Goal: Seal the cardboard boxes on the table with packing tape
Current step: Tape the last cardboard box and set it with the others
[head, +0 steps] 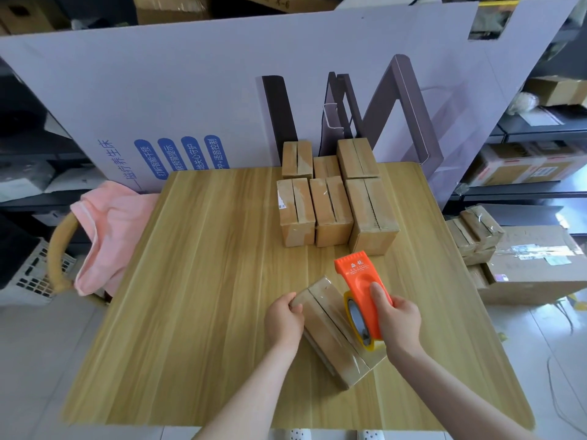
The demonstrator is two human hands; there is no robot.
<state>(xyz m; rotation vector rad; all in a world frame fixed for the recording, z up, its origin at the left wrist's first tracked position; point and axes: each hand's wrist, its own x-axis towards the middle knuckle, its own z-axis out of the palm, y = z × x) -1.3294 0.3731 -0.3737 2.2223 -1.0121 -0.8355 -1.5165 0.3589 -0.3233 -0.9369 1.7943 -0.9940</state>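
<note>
A small cardboard box (330,328) lies slanted on the wooden table (197,281), its top seam facing up and partly covered with clear tape. My left hand (284,319) grips the box's far left corner. My right hand (397,322) holds an orange tape dispenser (362,287) whose yellow-edged tape roll (359,322) rests on the right half of the box. Several more small cardboard boxes (333,192) stand in two rows at the table's back right, their top seams showing.
A large printed cardboard sheet (222,100) stands upright behind the table. A pink cloth (108,230) hangs over a chair at the left edge. More boxes (521,265) are piled on the floor at the right, with shelving behind.
</note>
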